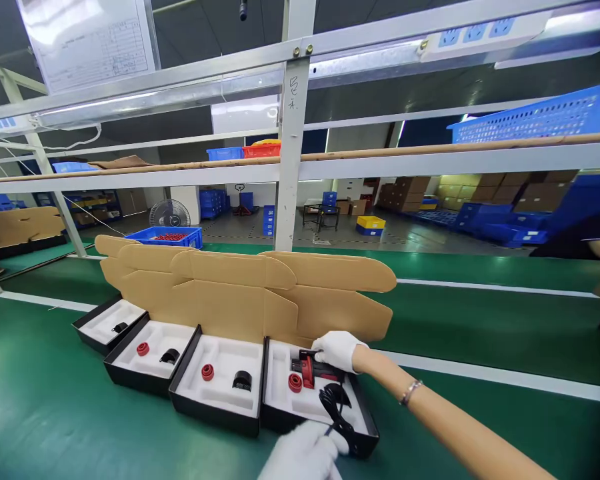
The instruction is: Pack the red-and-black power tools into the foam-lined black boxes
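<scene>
On the smooth green belt point(55, 407), gloved right hand point(337, 350) presses a red-black tool point(310, 368) into moulded white tray point(280, 373).

Left hand point(303, 457) cut by bottom edge, co-worker's arm point(597, 243) cropped at right

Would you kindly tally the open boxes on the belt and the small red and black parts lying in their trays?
Open boxes: 4
Red round parts: 3
Black parts in trays: 4
Red-and-black tool under the right hand: 1
Black cable at the left hand: 1
Total: 13
</scene>
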The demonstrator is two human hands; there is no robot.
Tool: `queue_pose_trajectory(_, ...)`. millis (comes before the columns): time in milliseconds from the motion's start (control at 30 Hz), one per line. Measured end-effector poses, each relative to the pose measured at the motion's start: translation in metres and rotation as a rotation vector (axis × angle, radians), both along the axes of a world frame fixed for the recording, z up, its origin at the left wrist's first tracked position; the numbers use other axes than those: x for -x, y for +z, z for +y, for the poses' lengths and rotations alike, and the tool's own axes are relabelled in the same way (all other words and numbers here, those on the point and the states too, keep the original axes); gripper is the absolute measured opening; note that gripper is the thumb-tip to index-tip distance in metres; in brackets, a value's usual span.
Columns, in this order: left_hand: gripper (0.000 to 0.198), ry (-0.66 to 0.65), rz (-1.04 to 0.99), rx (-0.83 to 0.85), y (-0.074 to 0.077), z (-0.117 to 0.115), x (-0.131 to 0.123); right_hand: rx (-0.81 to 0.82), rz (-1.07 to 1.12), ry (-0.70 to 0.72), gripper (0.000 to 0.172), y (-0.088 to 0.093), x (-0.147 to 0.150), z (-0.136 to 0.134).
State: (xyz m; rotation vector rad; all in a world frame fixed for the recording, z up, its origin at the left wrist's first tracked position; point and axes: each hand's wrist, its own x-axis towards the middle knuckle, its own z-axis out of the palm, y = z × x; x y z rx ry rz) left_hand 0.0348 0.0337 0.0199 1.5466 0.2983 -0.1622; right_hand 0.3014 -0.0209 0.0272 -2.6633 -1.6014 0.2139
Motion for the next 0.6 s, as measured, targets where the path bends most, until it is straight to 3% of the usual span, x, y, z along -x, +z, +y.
queue_pose_trajectory(100,0.057,-0.005,-0.067,-0.079,0.03,0.026,-0.009,-0.102,0.076,-0.01,0.041,0.015,0.003,-0.016)
queue_pose_trajectory(167,0.046,0.005,-0.137,-0.192,0.052,0.045,-0.023,-0.238,0.277,0.075,0.061,0.035,0.013,-0.032)
queue_pose_trajectory(233,0.035,0.07,-0.244,-0.427,0.071,0.058,-0.045,-0.39,0.53,0.143,0.068,0.049,0.028,-0.043)
queue_pose_trajectory(300,0.031,0.194,-0.396,-0.798,0.082,0.063,-0.074,-0.581,0.723,0.025,0.058,0.049,0.045,-0.044)
queue_pose_trajectory(367,0.036,0.234,-0.5,-1.191,0.079,0.062,-0.102,-0.761,0.813,-0.205,0.053,0.034,0.059,-0.041)
queue_pose_trajectory(433,0.046,0.092,-0.448,-1.446,0.063,0.058,-0.124,-0.854,0.878,-0.35,0.054,0.01,0.067,-0.043)
queue_pose_trajectory(533,0.061,-0.19,-0.262,-1.548,0.029,0.053,-0.14,-0.787,0.814,-0.511,0.06,-0.016,0.075,-0.058)
queue_pose_trajectory(600,0.061,-0.273,-0.208,-1.574,0.012,0.049,-0.143,-0.748,0.609,-0.547,0.058,-0.02,0.083,-0.069)
